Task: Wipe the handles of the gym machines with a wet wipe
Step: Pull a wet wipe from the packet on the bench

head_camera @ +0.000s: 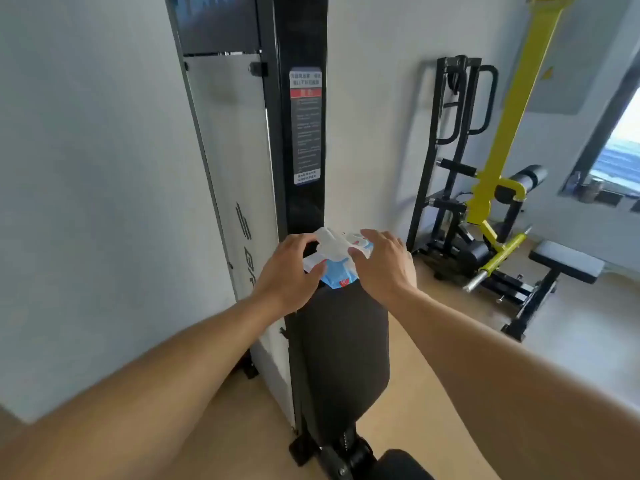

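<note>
A blue and white pack of wet wipes (pixel 335 274) rests on the top edge of a black padded backrest (pixel 341 348). My left hand (pixel 289 271) grips the pack's left side, thumb on its front. A white wet wipe (pixel 333 244) sticks up out of the pack, and my right hand (pixel 384 263) pinches it between thumb and fingers. Both hands sit in the middle of the view, in front of the machine's black upright column (pixel 301 140).
A grey weight-stack cover (pixel 239 174) stands left of the column, against a white wall. At the right stand a yellow and black machine (pixel 491 188) with black handles (pixel 481 98) and a small grey-padded bench (pixel 568 261). A window (pixel 620 157) is at the far right.
</note>
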The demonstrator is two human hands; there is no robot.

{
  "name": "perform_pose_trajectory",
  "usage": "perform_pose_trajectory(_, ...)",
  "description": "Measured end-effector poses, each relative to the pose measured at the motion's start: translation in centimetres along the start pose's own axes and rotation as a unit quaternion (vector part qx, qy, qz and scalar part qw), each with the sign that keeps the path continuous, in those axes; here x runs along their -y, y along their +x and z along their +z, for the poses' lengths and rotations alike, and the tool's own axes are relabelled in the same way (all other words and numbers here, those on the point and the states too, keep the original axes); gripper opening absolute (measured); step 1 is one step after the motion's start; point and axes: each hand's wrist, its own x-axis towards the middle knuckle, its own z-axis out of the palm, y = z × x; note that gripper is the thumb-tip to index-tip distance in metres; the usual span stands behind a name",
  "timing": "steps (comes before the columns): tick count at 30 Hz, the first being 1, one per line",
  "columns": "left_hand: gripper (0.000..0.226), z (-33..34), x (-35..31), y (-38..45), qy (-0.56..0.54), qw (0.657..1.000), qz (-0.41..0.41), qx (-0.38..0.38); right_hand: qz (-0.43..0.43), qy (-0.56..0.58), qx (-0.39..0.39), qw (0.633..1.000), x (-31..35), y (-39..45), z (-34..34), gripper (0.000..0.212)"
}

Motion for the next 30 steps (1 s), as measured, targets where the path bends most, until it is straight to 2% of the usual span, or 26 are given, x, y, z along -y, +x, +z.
perform_pose_trajectory(2,0.051,0.2,0.6,1.5,-0.016,1.0,-0.006,0.005,0.019,-0.05,0.026,0.998,0.3,1.0,0.7,0.049)
perform_pose_trajectory(4,0.052,0.8,0.9,2.6,-0.03,0.999,-0.007,0.023,0.039,-0.059,0.049,0.996,0.2,1.6,1.1,0.046)
perform_pose_trajectory(6,0.055,1.5,1.0,3.2,-0.047,0.998,0.001,0.037,0.045,-0.058,0.058,0.996,-0.1,2.1,1.6,0.032)
perform_pose_trajectory(8,0.058,1.9,1.0,3.9,-0.055,0.998,0.013,0.04,0.033,-0.045,0.033,0.998,-0.2,2.4,1.7,0.018)
perform_pose_trajectory(11,0.062,2.3,0.6,5.4,-0.065,0.997,0.013,0.037,0.037,0.068,-0.03,0.997,-0.6,3.0,1.1,0.014)
perform_pose_trajectory(14,0.067,2.8,0.1,6.1,-0.051,0.998,-0.016,0.027,0.075,0.185,-0.056,0.978,-0.8,3.6,-0.6,0.01)
perform_pose_trajectory(17,0.068,3.2,-1.4,6.0,-0.038,0.998,-0.025,-0.042,0.106,0.283,-0.072,0.951,-2.2,4.1,-3.1,0.009)
perform_pose_trajectory(20,0.064,3.9,-5.8,6.1,-0.074,0.993,0.037,-0.082,0.101,0.332,-0.061,0.936,-5.4,3.9,-6.7,0.011)
perform_pose_trajectory(24,0.066,8.2,-15.4,5.6,-0.133,0.988,0.071,-0.03,0.099,0.355,-0.051,0.928,-12.5,2.9,-13.2,0.012)
perform_pose_trajectory(25,0.058,10.0,-18.0,5.2,-0.146,0.987,0.068,0.001,0.101,0.363,-0.047,0.925,-14.8,2.5,-14.9,0.012)
perform_pose_trajectory(27,0.021,14.3,-23.0,3.9,-0.191,0.979,0.05,0.058,0.103,0.361,-0.046,0.926,-20.0,1.6,-18.4,0.012)
perform_pose_trajectory(28,0.012,16.4,-25.5,3.1,-0.234,0.969,0.034,0.072,0.109,0.355,-0.046,0.927,-22.8,1.1,-20.2,0.012)
perform_pose_trajectory(30,0.02,20.7,-30.0,1.7,-0.311,0.946,-0.029,0.081,0.135,0.362,-0.037,0.921,-28.2,0.2,-23.8,0.014)
